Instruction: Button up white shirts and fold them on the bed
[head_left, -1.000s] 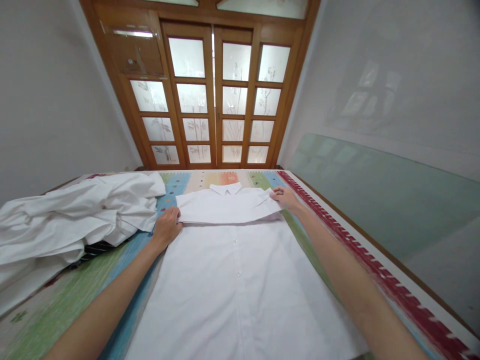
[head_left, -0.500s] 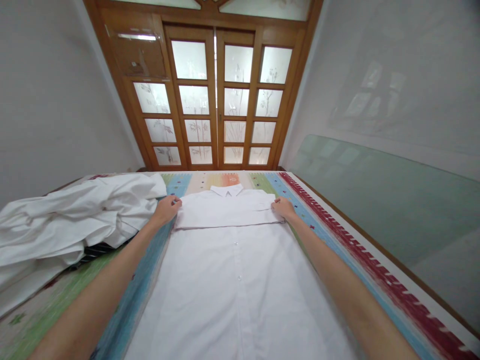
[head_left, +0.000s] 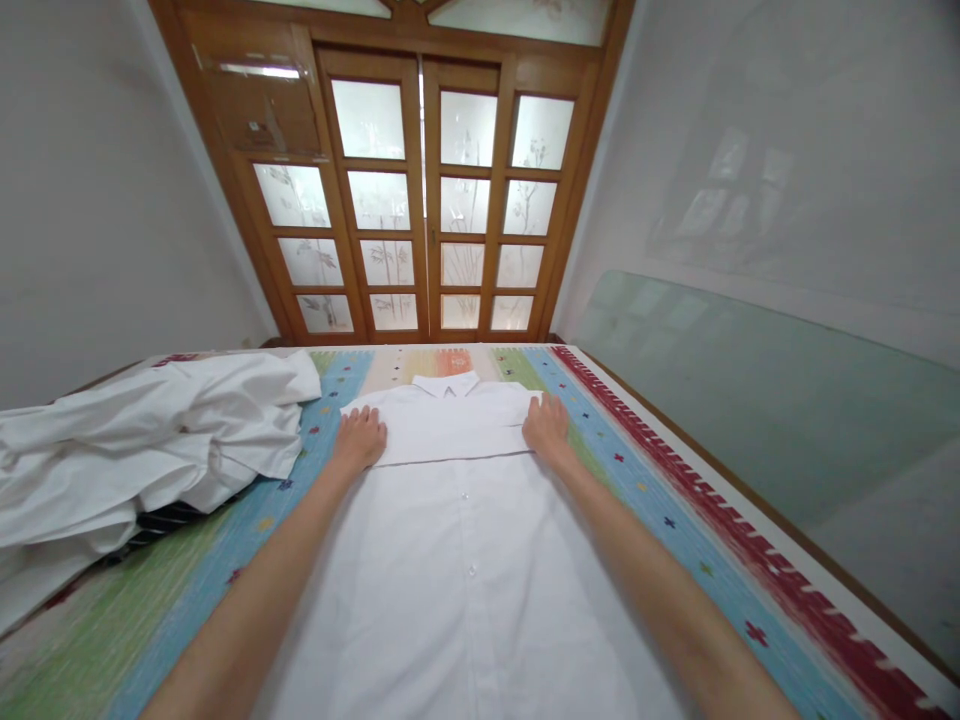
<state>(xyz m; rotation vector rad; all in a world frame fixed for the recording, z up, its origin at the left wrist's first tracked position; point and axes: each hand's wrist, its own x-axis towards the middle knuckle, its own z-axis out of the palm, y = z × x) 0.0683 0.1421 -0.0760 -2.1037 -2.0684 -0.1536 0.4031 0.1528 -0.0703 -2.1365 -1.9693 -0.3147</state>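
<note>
A white shirt [head_left: 466,530] is lying front-up on a patterned cloth [head_left: 652,465]; the left hand [head_left: 362,437] and right hand [head_left: 547,428] — having just shifted inward — are covering the ends of its folded band [head_left: 454,435], apparently smoothing it; pinching cannot be told.

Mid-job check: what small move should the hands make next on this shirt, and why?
Probably press the folded strip flat beside the right hand: a short line, crease or edge, shows there, while the left hand is at the strip's other end and the white shirt lies front-up beneath.
</note>
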